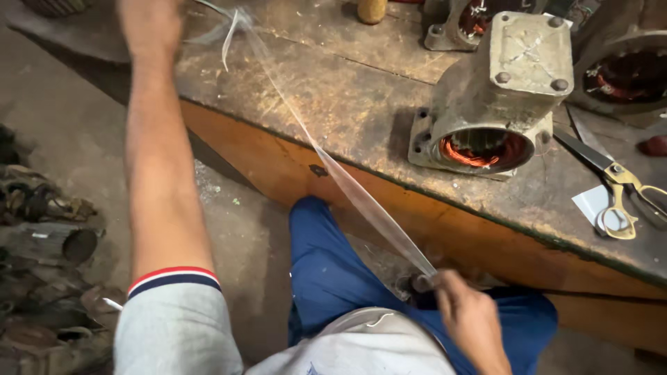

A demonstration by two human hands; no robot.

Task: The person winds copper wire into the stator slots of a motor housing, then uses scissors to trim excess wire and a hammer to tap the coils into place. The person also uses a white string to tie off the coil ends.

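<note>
The clear plastic strip (pixel 333 167) stretches tight between both hands, over the bench (pixel 361 104) edge. The left hand (pixel 149 24) grips its far end, arm held out. The right hand (pixel 462 312) pinches the near end above the blue lap. Close by sit a motor housing (pixel 493 97) with copper wire inside and gold-handled scissors (pixel 618 194).

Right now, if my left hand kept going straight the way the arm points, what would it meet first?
Likely the worn wooden workbench top: the left hand, gripping the clear plastic strip, already reaches over its far corner. Depth is unclear.
</note>
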